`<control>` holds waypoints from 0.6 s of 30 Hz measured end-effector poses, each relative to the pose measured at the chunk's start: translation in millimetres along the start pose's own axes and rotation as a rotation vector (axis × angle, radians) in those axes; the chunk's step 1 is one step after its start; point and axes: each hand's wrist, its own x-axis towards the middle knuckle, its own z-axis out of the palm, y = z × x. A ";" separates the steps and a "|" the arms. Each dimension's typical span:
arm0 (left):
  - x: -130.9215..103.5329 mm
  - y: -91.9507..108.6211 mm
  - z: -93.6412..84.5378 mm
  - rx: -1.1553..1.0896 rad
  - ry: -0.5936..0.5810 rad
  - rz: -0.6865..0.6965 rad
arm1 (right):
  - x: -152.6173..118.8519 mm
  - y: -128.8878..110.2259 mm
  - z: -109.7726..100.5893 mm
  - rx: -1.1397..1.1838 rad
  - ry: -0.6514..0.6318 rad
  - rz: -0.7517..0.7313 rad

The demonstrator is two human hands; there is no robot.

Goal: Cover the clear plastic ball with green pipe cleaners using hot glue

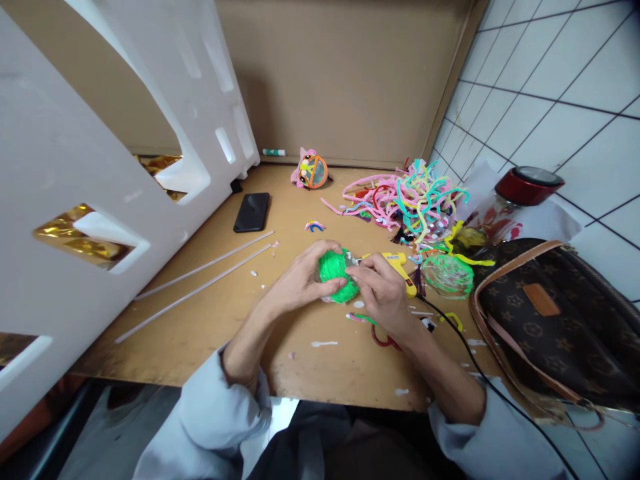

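A round ball covered in fuzzy green chenille stem (332, 268) is cupped in my left hand (305, 275), thumb across its front and fingers around the far side. My right hand (384, 288) pinches at the ball's right side, where a bare greyish patch shows; whatever lies between those fingertips is too small to make out. Just behind my right hand lies a yellow glue gun (400, 265), partly covered by it, with a black cord running towards me. Red-handled scissors (384, 337) stick out beneath my right wrist. A pink and green stem piece (364, 318) rests nearby.
A tangle of coloured chenille stems (415, 200) lies back right, near a clear ball with green strands (449, 277). A red-lidded bottle (505, 207) and brown handbag (555, 327) stand right. Phone (251, 212), glue sticks (195, 287) and a decorated ball (311, 170) lie left and back.
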 end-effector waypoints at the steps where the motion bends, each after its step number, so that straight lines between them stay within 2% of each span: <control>1: -0.1 0.4 0.1 -0.006 -0.002 0.003 | 0.2 -0.2 -0.2 -0.003 0.000 0.002; 10: -0.7 3.7 -0.3 -0.005 -0.044 0.059 | 1.2 -0.5 -1.0 0.004 0.008 -0.010; 18: -1.6 3.2 -0.3 0.009 -0.051 0.051 | 0.9 -0.1 -0.4 -0.010 0.012 0.000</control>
